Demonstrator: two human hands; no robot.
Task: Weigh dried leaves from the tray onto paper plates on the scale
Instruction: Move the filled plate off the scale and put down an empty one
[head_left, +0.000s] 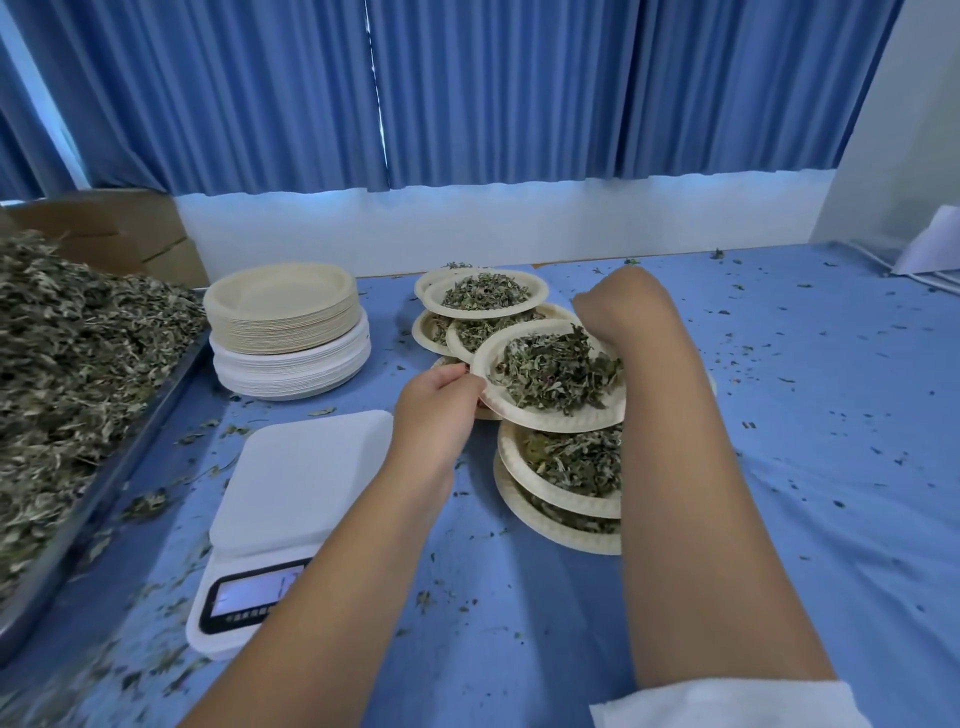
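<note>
Right now our left hand (441, 400) pinches the near-left rim of a paper plate (519, 410) heaped with dried leaves (556, 379), just right of the frame's centre. This plate overlaps other filled plates: the lower stack (556, 493) beneath it and the back group (485, 310) toward the upper middle. Our right hand (615, 306) is bent at the wrist with its fingers curled at the plate's far-right edge. Its fingertips are hidden, so we cannot tell whether it grasps the rim or merely touches it. Our right forearm crosses in front of the right sides of the plates, and a white sleeve (727, 706) shows at the bottom right.

The scale (306, 478) stands lower left of centre, its white platform just beside our left wrist. Its display (244, 597) is partly covered by our left forearm, and we cannot read it. Along the left edge lies the metal tray (98, 493), piled with a loose heap of leaves (78, 364). Above the scale, between the tray and the filled plates, stands a stack of unused plates (285, 317), tan ones over white ones. Crumbs of leaf are scattered over the blue table cover (805, 467). Blue curtains (493, 88) fill the top of the frame, and a cardboard box (119, 228) sits at the upper left behind the tray
</note>
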